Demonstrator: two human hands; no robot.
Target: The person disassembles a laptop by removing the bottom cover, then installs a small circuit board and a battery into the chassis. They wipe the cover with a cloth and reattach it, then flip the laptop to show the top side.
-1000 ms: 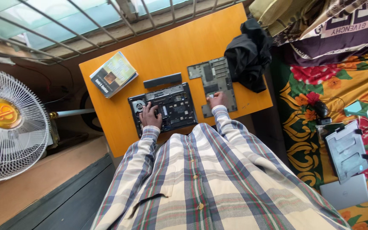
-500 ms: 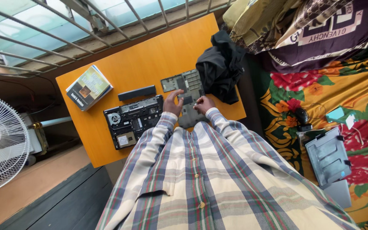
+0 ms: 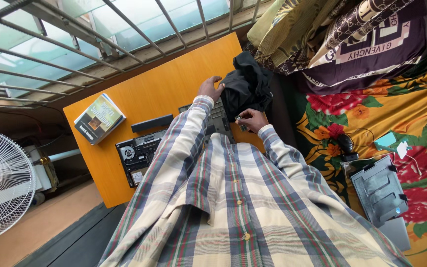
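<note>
Left hand (image 3: 210, 88) reaching to the far edge of the orange table (image 3: 174, 84), fingers spread loose, touching the black cloth (image 3: 247, 89) heaped at the far right corner. Right hand (image 3: 251, 120) pinching a small dark part (image 3: 239, 119), kind unclear, beside the cloth. Probably light, hard, easily dropped; best held by its edges. Opened laptop (image 3: 139, 153) near the left edge.

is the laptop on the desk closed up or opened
Opened: the laptop lies with its cover off, fan and boards exposed, on the orange desk.
</note>
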